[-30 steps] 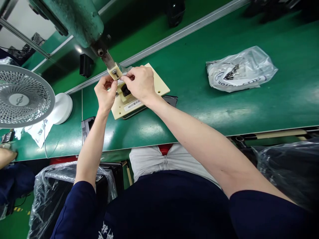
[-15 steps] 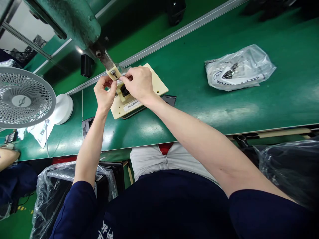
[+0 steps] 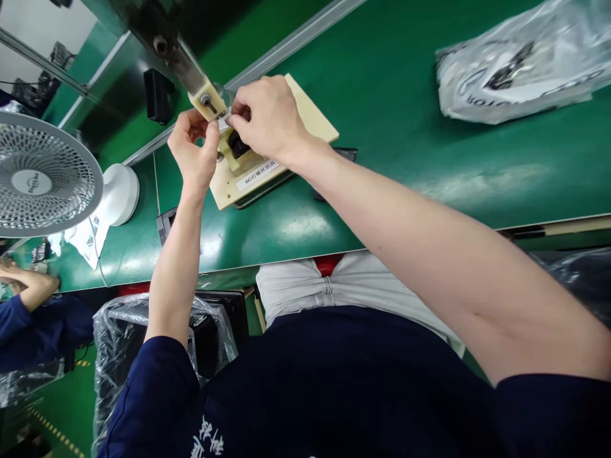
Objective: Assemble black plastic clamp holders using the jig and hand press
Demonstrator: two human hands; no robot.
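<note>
My left hand (image 3: 195, 147) is closed in a pinch beside the cream block (image 3: 208, 100) at the lower end of a press ram (image 3: 188, 63). From the other side my right hand (image 3: 270, 117) also pinches close under that block. Whatever sits between the fingertips is too small and hidden to make out. Beneath both hands lies a cream fixture plate (image 3: 312, 117) with a printed white label (image 3: 258, 175). A dark part (image 3: 237, 144) rests in the raised holder on the plate, partly covered by my right hand.
A clear plastic bag (image 3: 515, 76) of small parts lies on the green bench (image 3: 405, 184) at the right. To the left stand a grey fan (image 3: 48, 172) and a co-worker's arm (image 3: 35, 286). Plastic-wrapped black boxes (image 3: 119, 343) sit below the bench edge.
The view has shifted, so the bag appears larger and farther right and more of the co-worker's arm shows. Both hands stay pinched at the press tip.
</note>
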